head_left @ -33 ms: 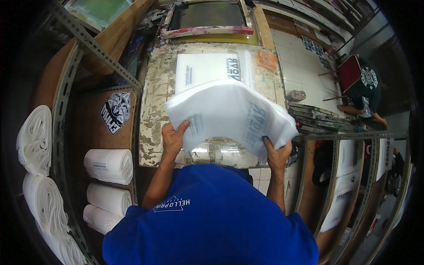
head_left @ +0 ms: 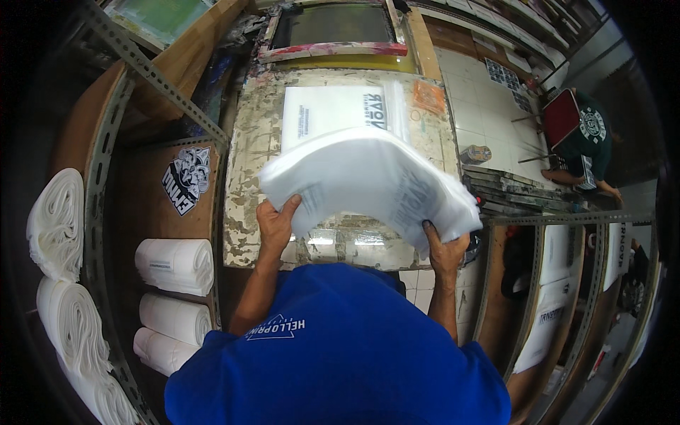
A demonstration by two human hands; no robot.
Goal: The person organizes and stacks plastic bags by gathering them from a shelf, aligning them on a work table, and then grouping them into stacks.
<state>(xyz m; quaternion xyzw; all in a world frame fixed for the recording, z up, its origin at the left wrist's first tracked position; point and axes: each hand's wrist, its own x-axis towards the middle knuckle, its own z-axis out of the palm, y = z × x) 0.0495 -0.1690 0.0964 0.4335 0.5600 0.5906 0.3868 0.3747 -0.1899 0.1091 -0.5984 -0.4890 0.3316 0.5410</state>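
Between my hands bends a stack of translucent white plastic bags [head_left: 354,170] with dark print, arched upward in the middle. My left hand [head_left: 276,225] is closed on its near left edge, thumb on top. At the near right edge my right hand [head_left: 446,249] grips it the same way, with a dark-stained thumb tip. Behind the arch, a flat pile of printed white bags [head_left: 333,108] lies on the paint-spotted worktable [head_left: 258,113]; the arched stack partly covers that pile.
A framed printing screen [head_left: 333,28] stands at the table's far end. An orange piece [head_left: 428,96] lies near the far right corner. Rolled white bags [head_left: 173,263] fill the left shelf. At right are a rack [head_left: 513,297], a can [head_left: 475,154] and another person [head_left: 591,134] by a red chair [head_left: 559,117].
The stack's left corner has shifted slightly left, and its print is more blurred. Both hands keep their grip and have barely moved.
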